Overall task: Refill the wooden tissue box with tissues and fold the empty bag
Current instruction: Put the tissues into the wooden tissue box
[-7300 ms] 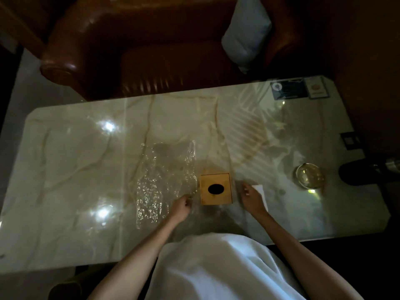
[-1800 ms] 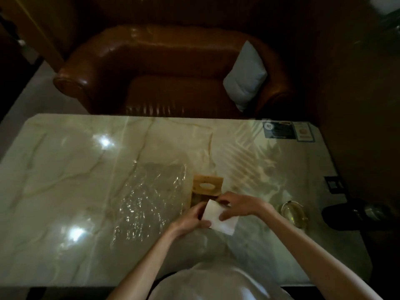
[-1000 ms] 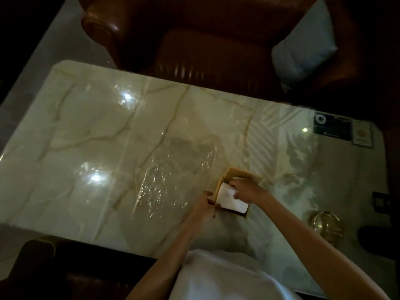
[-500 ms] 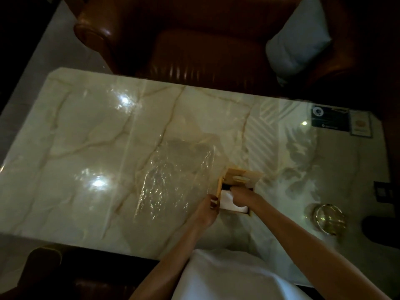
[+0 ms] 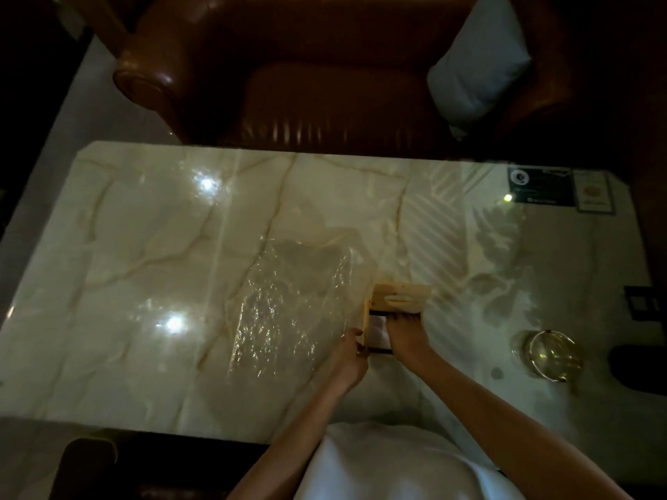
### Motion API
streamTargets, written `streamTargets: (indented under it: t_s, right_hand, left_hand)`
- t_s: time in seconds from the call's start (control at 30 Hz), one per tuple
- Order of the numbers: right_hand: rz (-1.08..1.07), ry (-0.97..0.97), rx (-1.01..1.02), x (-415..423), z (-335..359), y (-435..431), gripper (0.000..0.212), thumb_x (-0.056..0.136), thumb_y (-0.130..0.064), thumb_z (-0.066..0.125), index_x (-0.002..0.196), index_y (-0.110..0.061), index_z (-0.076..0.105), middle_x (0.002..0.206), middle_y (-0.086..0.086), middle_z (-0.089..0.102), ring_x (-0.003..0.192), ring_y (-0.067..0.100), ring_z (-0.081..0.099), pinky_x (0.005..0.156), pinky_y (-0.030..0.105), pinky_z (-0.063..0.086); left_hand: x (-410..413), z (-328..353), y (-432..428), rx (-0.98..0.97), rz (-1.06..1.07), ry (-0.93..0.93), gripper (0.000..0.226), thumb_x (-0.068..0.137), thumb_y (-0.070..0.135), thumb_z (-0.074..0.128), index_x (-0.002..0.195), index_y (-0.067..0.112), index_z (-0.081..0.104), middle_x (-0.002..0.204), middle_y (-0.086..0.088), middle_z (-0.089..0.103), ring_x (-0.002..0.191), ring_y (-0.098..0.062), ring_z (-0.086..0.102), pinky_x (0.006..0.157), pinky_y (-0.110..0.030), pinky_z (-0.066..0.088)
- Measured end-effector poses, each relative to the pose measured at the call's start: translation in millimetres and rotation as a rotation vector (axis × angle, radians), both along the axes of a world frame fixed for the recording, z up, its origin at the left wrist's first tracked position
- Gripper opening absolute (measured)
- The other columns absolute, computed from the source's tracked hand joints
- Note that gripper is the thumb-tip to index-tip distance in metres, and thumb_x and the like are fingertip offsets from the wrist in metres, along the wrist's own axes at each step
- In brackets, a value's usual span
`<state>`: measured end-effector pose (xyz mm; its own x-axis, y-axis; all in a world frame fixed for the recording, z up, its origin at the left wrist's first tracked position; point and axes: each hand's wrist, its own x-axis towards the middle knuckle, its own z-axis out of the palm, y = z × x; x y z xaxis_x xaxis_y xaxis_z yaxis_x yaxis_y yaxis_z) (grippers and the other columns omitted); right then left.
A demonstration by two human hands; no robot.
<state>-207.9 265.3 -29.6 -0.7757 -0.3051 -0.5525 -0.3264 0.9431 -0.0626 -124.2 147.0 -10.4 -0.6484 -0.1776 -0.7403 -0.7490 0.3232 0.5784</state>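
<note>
Tissues (image 5: 379,330), outside 2 s earlier, sat inside the tipped wooden tissue box (image 5: 400,297) on the table (image 5: 144,247). Right hand (image 5: 404,337) pushed them in, finger pose unclear. Left hand (image 5: 350,355) gripped its wall. Bag (image 5: 288,312) lay unfolded beside it.

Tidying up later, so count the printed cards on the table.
2: a dark card at the table's far right corner, and a pale card just right of it.

Dim and grainy, with bright glare spots on the glossy table (image 5: 144,218) and dark, bowed edges.
</note>
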Motion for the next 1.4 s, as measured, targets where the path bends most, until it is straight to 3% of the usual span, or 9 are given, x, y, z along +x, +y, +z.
streamTargets:
  t_s: [0.13,0.23,0.3,0.6,0.83,0.97,1.13,1.23,1.4]
  right_hand:
    - [-0.005,0.167,-0.128,18,3,3,0.038,0.096,-0.023,0.057,0.134,-0.013,0.057,0.134,0.011,0.060,0.123,0.026,0.059,0.107,0.035,0.044]
    - [0.028,-0.047,-0.174,32,-2,9,0.051,0.101,-0.025,0.042,0.151,-0.024,0.031,0.156,0.008,0.034,0.143,0.027,0.035,0.118,0.041,0.030]
    - [0.024,-0.084,-0.197,30,-2,9,0.052,0.100,-0.023,0.043,0.150,-0.027,0.031,0.156,0.005,0.033,0.142,0.027,0.034,0.118,0.042,0.028]
    - [-0.027,-0.231,-0.109,0,2,-5,0.076,0.079,-0.056,0.065,0.143,-0.020,0.044,0.144,0.010,0.048,0.131,0.031,0.046,0.111,0.042,0.038]
    - [0.009,-0.241,-0.143,-2,4,1,0.077,0.079,-0.057,0.067,0.143,-0.023,0.042,0.145,0.007,0.049,0.130,0.028,0.048,0.110,0.040,0.040]
    - [0.043,-0.161,-0.291,7,10,18,0.052,0.092,-0.037,0.059,0.141,-0.023,0.047,0.144,0.003,0.051,0.131,0.024,0.048,0.111,0.036,0.038]
    - [-0.240,0.073,-0.217,20,17,62,0.029,0.086,-0.026,0.062,0.113,-0.020,0.067,0.120,0.007,0.059,0.115,0.027,0.053,0.091,0.032,0.051]
    - [-0.325,-0.078,-0.177,9,21,64,0.040,0.096,-0.024,0.048,0.135,-0.021,0.053,0.137,0.014,0.046,0.127,0.035,0.044,0.097,0.040,0.048]
    - [-0.321,-0.285,-0.079,-11,16,43,0.044,0.097,-0.033,0.046,0.140,-0.022,0.047,0.141,0.012,0.047,0.127,0.033,0.049,0.103,0.041,0.046]
  left_hand:
    - [-1,0,5,-0.045,-0.044,0.023,0.049,0.088,0.004,0.051,0.134,0.017,0.043,0.122,-0.014,0.060,0.110,-0.032,0.060,0.090,-0.047,0.053]
    - [-3,-2,6,-0.028,-0.024,-0.001,0.052,0.088,-0.006,0.050,0.136,0.012,0.042,0.120,-0.016,0.061,0.103,-0.027,0.061,0.076,-0.035,0.056]
    - [-3,-3,6,-0.009,-0.018,-0.011,0.055,0.088,-0.009,0.049,0.139,0.009,0.040,0.119,-0.017,0.062,0.096,-0.024,0.061,0.066,-0.022,0.049]
    - [-5,-6,6,0.016,0.011,-0.045,0.062,0.080,-0.009,0.056,0.138,0.008,0.039,0.110,-0.022,0.065,0.096,-0.034,0.065,0.084,-0.044,0.054]
    - [-2,-2,5,-0.013,-0.032,-0.034,0.064,0.081,-0.007,0.052,0.139,0.013,0.035,0.098,-0.011,0.064,0.085,-0.020,0.062,0.062,-0.024,0.047]
    - [-2,-1,8,-0.129,-0.176,0.080,0.048,0.081,-0.001,0.043,0.127,0.011,0.035,0.113,-0.016,0.061,0.102,-0.037,0.062,0.082,-0.043,0.052]
    - [-23,0,19,-0.151,-0.396,0.085,0.054,0.089,0.000,0.044,0.142,0.008,0.035,0.146,-0.020,0.038,0.136,-0.039,0.040,0.103,-0.038,0.041]
    - [-41,-4,22,-0.162,-0.481,-0.017,0.057,0.093,0.005,0.044,0.148,0.014,0.032,0.157,-0.019,0.022,0.144,-0.039,0.026,0.115,-0.043,0.032]
    - [-59,-12,27,-0.190,-0.430,-0.066,0.054,0.092,0.020,0.059,0.141,0.009,0.041,0.145,-0.018,0.043,0.134,-0.035,0.044,0.109,-0.046,0.041]
